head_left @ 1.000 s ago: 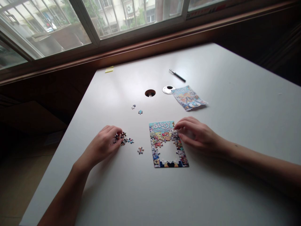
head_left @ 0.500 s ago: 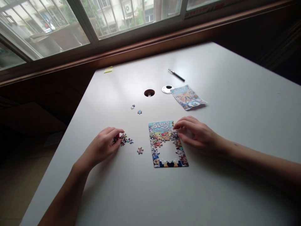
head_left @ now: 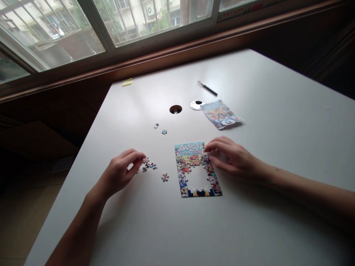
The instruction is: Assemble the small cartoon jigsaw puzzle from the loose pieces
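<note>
A jigsaw puzzle [head_left: 183,149] with a blue title strip lies flat in its tray, its lower middle bare and white. My right hand [head_left: 230,157] rests at the puzzle's upper right edge. Its fingers are curved, with thumb and index finger apart and their tips touching the edge. My left hand [head_left: 123,168] is over the left side of a small heap of loose puzzle pieces [head_left: 151,166]. Thumb and index finger are pinched on a puzzle piece, mostly hidden by the fingertips. Between heap and puzzle lies a single piece [head_left: 165,177].
Two more loose pieces, one dark and white [head_left: 156,126] and one blue [head_left: 164,132], lie farther back. Beyond are a round table hole [head_left: 175,109], a metal ring cover [head_left: 195,105], a creased picture sheet [head_left: 222,115], a pen [head_left: 207,88] and a yellow sticky note [head_left: 127,82].
My left fingers have drawn together and shifted slightly at the heap, uncovering the table beneath them. My right hand and the puzzle stay in place.
</note>
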Demonstrator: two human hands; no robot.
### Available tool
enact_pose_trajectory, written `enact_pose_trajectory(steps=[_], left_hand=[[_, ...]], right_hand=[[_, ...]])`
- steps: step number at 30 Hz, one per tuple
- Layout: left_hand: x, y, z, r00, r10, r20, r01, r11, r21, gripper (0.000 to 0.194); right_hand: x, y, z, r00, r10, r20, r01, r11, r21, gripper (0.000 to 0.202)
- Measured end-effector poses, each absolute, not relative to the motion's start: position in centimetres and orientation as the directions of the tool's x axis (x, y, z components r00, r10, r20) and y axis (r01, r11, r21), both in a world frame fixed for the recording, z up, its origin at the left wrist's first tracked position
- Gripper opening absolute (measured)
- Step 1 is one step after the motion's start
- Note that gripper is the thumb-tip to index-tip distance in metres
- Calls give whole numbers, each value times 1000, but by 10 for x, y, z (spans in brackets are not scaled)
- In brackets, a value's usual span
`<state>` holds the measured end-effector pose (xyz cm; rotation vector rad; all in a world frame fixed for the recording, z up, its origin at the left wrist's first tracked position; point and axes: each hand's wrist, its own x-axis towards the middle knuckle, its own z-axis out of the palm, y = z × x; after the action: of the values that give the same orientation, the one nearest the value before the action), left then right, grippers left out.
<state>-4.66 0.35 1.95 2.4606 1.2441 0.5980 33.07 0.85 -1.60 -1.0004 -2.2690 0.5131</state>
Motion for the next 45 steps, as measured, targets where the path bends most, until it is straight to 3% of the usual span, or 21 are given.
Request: enact_pose_trajectory(steps=[5, 11, 27, 32, 39, 45], left_hand=[[-47, 2, 18, 446, 827, 342, 718, -559, 415, 9], [-48, -1, 18, 387, 830, 401, 679, -551, 485, 12], [-45, -1, 20, 388, 840, 379, 678, -539, 500, 14], [-46, 0, 24, 435, 811, 391, 671, -582, 460, 11], [-62, 7, 29, 485, 822, 299, 746, -567, 350, 13], [-61, 6, 27, 525, 817, 238, 738, -576, 350, 13]], right_hand=[[330, 9, -17, -542, 755, 369, 524, 647, -554, 23], [330, 8, -17, -539, 756, 371, 521, 645, -559, 21], [330, 9, -16, -533, 759, 374, 526, 644, -555, 21], [330, 9, -17, -535, 759, 370, 524, 642, -559, 21], [330, 9, -16, -533, 760, 373, 528, 643, -555, 21], [331, 9, -17, -539, 756, 372, 527, 647, -551, 22]])
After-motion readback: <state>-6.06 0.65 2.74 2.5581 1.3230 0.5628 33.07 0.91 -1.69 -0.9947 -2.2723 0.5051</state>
